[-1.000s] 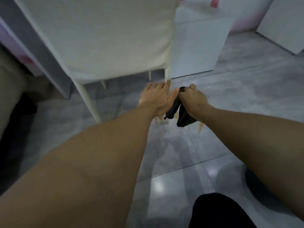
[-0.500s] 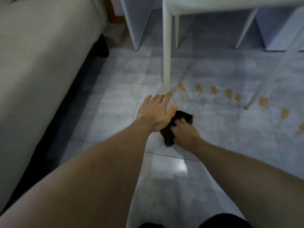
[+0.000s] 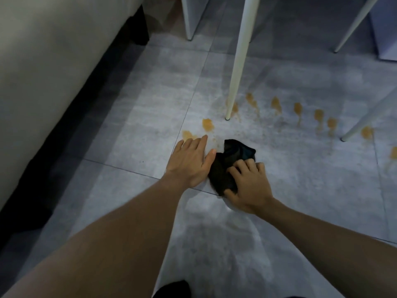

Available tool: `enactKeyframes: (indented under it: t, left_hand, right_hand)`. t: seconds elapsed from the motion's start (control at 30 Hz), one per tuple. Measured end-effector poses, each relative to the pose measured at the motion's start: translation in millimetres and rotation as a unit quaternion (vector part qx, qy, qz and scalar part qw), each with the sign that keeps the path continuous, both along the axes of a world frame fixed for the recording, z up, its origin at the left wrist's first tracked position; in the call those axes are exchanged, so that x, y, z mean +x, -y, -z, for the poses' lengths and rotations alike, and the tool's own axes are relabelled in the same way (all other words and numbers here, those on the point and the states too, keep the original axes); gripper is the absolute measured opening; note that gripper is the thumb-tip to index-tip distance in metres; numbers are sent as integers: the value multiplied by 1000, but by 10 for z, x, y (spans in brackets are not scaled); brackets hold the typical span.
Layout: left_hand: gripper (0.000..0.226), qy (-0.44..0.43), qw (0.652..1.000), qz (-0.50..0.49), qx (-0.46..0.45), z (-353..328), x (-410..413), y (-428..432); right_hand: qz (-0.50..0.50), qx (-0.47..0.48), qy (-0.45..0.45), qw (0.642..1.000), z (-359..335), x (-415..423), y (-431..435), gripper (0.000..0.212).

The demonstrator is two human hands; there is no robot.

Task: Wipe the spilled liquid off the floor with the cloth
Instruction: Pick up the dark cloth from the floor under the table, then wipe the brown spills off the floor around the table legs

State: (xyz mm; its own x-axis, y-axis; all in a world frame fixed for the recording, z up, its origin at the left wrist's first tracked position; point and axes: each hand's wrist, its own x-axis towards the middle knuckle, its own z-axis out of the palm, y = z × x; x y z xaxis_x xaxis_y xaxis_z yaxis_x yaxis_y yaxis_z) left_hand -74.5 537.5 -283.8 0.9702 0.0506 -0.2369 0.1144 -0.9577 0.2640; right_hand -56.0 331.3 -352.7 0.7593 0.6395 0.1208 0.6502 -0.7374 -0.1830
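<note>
A crumpled black cloth (image 3: 232,160) lies on the grey tiled floor (image 3: 150,117). My right hand (image 3: 247,183) presses down on its near part, fingers curled into the fabric. Just left of the cloth, my left hand (image 3: 191,162) lies flat on the floor with fingers apart, its thumb touching the cloth's edge. Several orange-brown spots of spilled liquid (image 3: 208,124) dot the tiles in a curved line beyond the hands, running right past the chair leg; one spot (image 3: 188,134) sits at my left fingertips.
A white chair leg (image 3: 237,65) stands on the floor just beyond the cloth, and another (image 3: 369,117) slants in at the right. A beige sofa (image 3: 43,67) with a dark base runs along the left. White furniture panels (image 3: 189,16) stand at the back.
The view swung down from the chair seat to the floor. The cloth went from held up between both hands to pressed on the tiles, and two spots at the left came into view.
</note>
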Motion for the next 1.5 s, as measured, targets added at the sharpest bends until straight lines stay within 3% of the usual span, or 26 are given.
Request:
enactKeyframes:
  t: [0.1, 0.23, 0.3, 0.4, 0.5, 0.63, 0.7, 0.77, 0.87, 0.97, 1.03, 1.13, 1.2, 1.27, 1.33, 1.43, 1.5]
  left_hand:
    - [63, 0, 1000, 19, -7, 37, -65, 40]
    - [71, 47, 997, 42, -42, 26, -106, 109]
    - [73, 59, 996, 59, -37, 59, -105, 104]
    - [85, 9, 993, 121, 0, 161, -152, 62]
    - [103, -32, 995, 91, -16, 219, -169, 58]
    - [67, -15, 997, 23, -73, 238, -138, 192]
    - [53, -19, 994, 0, -104, 227, -130, 231]
    - [58, -25, 996, 0, -87, 190, -111, 226]
    - [50, 20, 991, 102, 90, 147, -95, 178]
    - [33, 60, 952, 192, 229, 143, -131, 119]
    - [35, 35, 941, 229, 246, 195, -181, 70]
    - [59, -35, 944, 266, 192, 260, -285, -46]
    - [70, -34, 952, 269, 143, 250, -351, -123]
    - [65, -11, 964, 246, 102, 267, -420, -186]
    - [49, 22, 981, 175, 75, 294, -434, -190]
    - [37, 44, 997, 15, 66, 391, -394, -206]
    - [41, 29, 996, -36, 74, 497, -329, -263]
  right_hand:
    - [74, 50, -20, 996, -97, 95, -136, 31]
    - [207, 102, -81, 970, -174, 187, -361, 30]
    - [201, 106, -78, 971, -151, 105, -419, 34]
    - [174, 90, -72, 978, -63, -49, -427, 44]
    - [165, 106, -65, 978, -20, -58, -418, 47]
    - [166, 118, -50, 978, -38, -51, -421, 43]
    - [151, 79, -13, 985, -22, -78, -388, 40]
    - [114, 28, 18, 993, 18, -106, -328, 38]
    - [55, -28, 40, 997, 38, -41, -247, 50]
    - [-49, -52, 108, 992, 11, 96, -216, 41]
    - [-135, -73, 116, 981, 14, 167, -169, 38]
    - [-176, -37, 73, 981, 20, 178, -62, 57]
    - [-68, 53, 60, 994, -12, 156, -118, 61]
    - [131, 122, 40, 983, -71, 129, -380, 57]
    - [281, 88, -30, 955, -108, 116, -660, 70]
    - [337, 1, -181, 924, 12, 87, -947, 97]
    - [334, -22, -182, 925, 161, 109, -1005, 103]
